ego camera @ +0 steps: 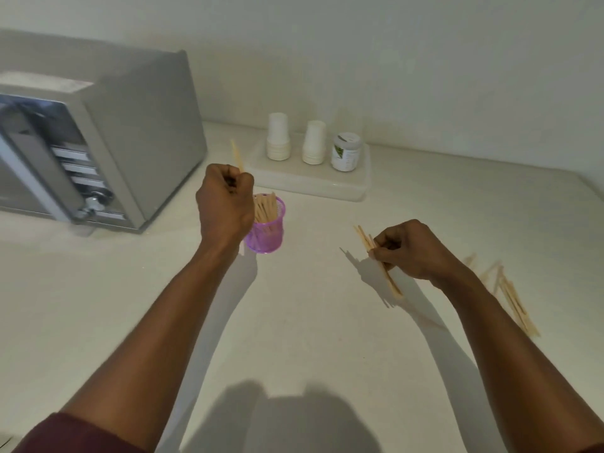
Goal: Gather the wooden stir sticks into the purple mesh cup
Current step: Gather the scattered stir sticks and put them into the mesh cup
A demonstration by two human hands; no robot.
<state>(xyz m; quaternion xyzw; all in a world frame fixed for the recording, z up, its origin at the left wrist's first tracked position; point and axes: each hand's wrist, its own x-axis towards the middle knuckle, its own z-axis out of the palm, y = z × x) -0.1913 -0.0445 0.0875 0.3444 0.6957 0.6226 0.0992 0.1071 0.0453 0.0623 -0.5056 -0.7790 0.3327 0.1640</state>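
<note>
The purple mesh cup (267, 232) stands upright on the white counter, with several wooden stir sticks (263, 206) poking out of its top. My left hand (224, 201) hovers just left of the cup and above its rim, fist closed on a single stir stick (236, 155) that points up and away. Further right, my right hand (410, 250) grips a small bundle of stir sticks (380, 263) slanting down toward the counter. Several loose stir sticks (513, 299) lie on the counter to the right of my right forearm.
A silver microwave (98, 142) fills the left side. Against the back wall, a white tray (310, 178) carries two stacks of paper cups (278, 136) and a lidded jar (346, 152). The counter's right edge runs near the wall corner.
</note>
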